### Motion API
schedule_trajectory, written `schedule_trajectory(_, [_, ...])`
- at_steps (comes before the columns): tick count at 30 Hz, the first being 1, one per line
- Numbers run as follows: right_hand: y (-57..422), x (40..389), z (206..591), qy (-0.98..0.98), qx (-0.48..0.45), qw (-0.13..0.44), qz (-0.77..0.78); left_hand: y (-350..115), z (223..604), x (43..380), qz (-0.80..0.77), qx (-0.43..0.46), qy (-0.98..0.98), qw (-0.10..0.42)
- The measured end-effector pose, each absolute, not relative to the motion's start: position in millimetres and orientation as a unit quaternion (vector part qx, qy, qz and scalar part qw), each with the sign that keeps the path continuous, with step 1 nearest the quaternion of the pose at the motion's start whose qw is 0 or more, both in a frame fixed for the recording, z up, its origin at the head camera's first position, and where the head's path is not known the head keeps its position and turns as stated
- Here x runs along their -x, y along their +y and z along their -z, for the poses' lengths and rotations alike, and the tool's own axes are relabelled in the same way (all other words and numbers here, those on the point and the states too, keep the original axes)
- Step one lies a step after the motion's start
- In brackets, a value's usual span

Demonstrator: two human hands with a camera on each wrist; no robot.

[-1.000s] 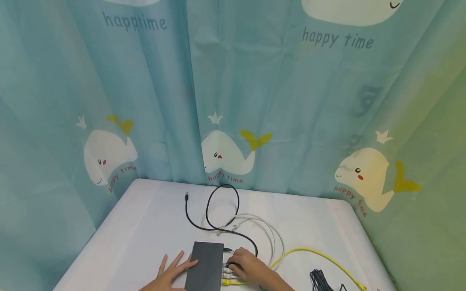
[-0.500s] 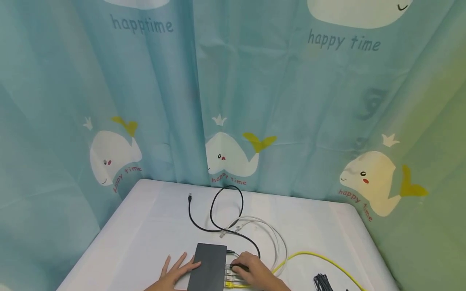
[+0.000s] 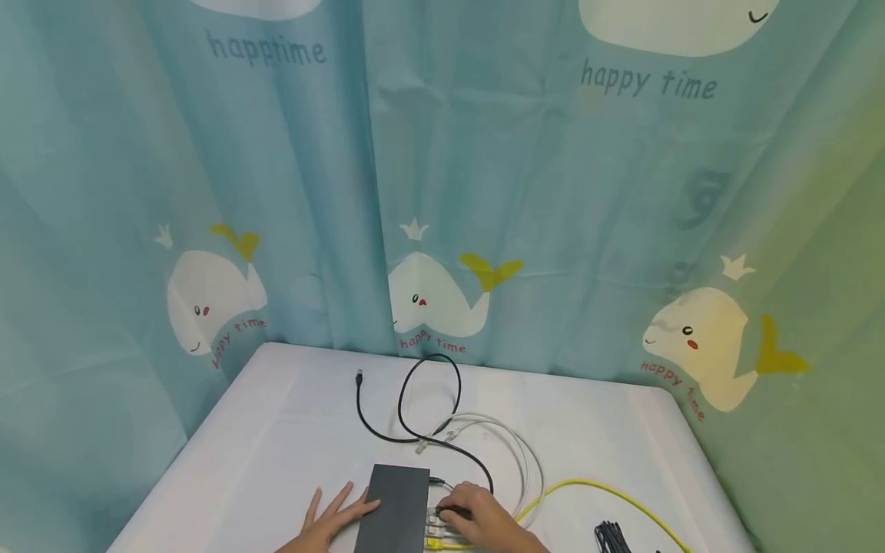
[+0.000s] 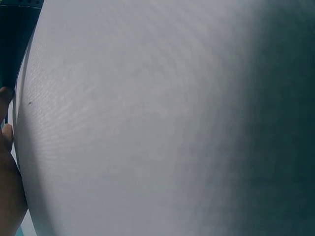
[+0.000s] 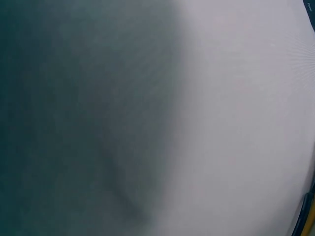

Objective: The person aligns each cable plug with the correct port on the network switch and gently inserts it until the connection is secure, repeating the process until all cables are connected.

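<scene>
A flat dark grey network switch (image 3: 394, 508) lies at the front of the table, its ports facing right. My left hand (image 3: 330, 524) rests with spread fingers against its left side, a fingertip on the top. At the port side, my right hand (image 3: 484, 518) pinches the black plug of a black Ethernet cable (image 3: 460, 388); the fingers partly cover that plug. White plugs and a yellow plug (image 3: 434, 543) sit in the row of ports below it. The left wrist view catches only part of the left hand (image 4: 10, 191) beside the dark switch casing (image 4: 17, 39).
White cables (image 3: 532, 453) curve behind the right hand, and a yellow cable (image 3: 615, 493) runs off to the right. A thin cable's black plug (image 3: 437, 481) is at the switch's upper right. A bundled black cord (image 3: 610, 538) lies front right. A whale-print curtain (image 3: 553, 192) hangs behind the table (image 3: 304, 430).
The head view shifted slightly. My right hand stays at the ports, its fingers moving only a little around the black plug; the left hand keeps its place on the switch.
</scene>
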State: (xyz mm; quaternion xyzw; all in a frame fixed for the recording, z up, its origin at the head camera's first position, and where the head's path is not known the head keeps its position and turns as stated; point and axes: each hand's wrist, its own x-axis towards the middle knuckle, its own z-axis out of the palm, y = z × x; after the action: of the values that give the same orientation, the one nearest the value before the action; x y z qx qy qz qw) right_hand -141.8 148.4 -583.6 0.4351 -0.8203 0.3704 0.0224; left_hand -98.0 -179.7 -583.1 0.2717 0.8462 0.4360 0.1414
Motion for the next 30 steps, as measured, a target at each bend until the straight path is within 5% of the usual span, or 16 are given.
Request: schedule_trajectory(30, [147.2,140.9,585.6,-0.81,-0.445,0.034,-0.38,-177.4,587.7,98.7,-0.431,-0.254,0.856,0.131])
